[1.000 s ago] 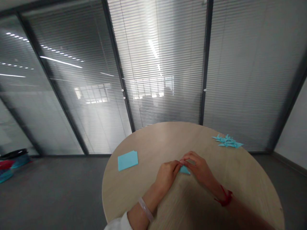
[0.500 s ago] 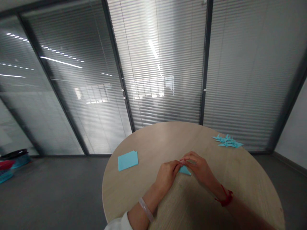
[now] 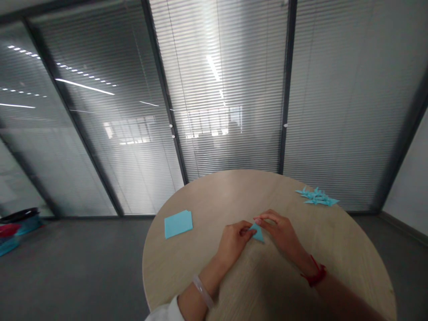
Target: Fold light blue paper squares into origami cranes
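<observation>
A small folded piece of blue origami paper [image 3: 257,232], roughly triangular, is held between my two hands just above or on the round wooden table. My left hand [image 3: 233,240] pinches its left edge between thumb and fingers. At its upper corner, the thumb and fingertips of my right hand [image 3: 280,232] are closed on the paper. Part of the paper is hidden by my fingers.
A stack of blue paper sheets [image 3: 178,224] lies on the left of the round table [image 3: 234,189]. Several folded blue paper cranes [image 3: 317,196] are heaped near its right rear edge. Glass panels with blinds [image 3: 227,151] stand behind. Blue and red items [image 3: 10,234] sit at far left.
My fingertips have moved slightly apart, showing more of the folded paper. The right hand has shifted a little to the right; the stack and the cranes have stayed in place.
</observation>
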Motion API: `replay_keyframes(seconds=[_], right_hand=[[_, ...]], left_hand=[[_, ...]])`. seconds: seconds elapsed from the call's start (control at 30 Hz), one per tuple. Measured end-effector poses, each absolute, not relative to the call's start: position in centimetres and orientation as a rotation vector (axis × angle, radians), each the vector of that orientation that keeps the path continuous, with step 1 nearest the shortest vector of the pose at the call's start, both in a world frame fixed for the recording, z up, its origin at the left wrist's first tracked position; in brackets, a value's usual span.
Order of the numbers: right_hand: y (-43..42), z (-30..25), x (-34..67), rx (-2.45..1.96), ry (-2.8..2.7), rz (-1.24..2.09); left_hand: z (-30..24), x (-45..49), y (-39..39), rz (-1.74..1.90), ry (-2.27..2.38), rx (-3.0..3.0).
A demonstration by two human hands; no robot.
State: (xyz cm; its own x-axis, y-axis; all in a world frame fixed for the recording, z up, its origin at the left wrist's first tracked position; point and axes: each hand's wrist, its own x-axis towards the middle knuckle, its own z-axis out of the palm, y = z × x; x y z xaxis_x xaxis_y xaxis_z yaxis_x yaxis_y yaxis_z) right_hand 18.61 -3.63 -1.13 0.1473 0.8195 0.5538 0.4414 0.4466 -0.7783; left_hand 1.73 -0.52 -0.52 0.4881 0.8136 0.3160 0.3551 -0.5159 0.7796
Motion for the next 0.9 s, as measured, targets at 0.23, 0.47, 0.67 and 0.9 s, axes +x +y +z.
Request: replay_keyframes(seconds=[0.23,0.47,0.67,0.9], right_hand=[[-3.7,-0.6,19.0,-1.179,-1.239,0.550],[-3.6,-0.4,19.7,-1.167,-1.132,0.558],[-3.6,-1.0,18.9,-1.152,-1.504,0.452],[-3.7,-1.2,18.9,-1.175,-1.599,0.316]], left_hand=[[0.0,1.5,0.1,1.070,1.018,1.880],[-0.3,1.4,0.3,1.109,1.043,1.975],[-0.3,1.5,-0.2,1.069,1.039,2.071],[-0.1,1.6,-0.3,1.072,0.986,2.058]])
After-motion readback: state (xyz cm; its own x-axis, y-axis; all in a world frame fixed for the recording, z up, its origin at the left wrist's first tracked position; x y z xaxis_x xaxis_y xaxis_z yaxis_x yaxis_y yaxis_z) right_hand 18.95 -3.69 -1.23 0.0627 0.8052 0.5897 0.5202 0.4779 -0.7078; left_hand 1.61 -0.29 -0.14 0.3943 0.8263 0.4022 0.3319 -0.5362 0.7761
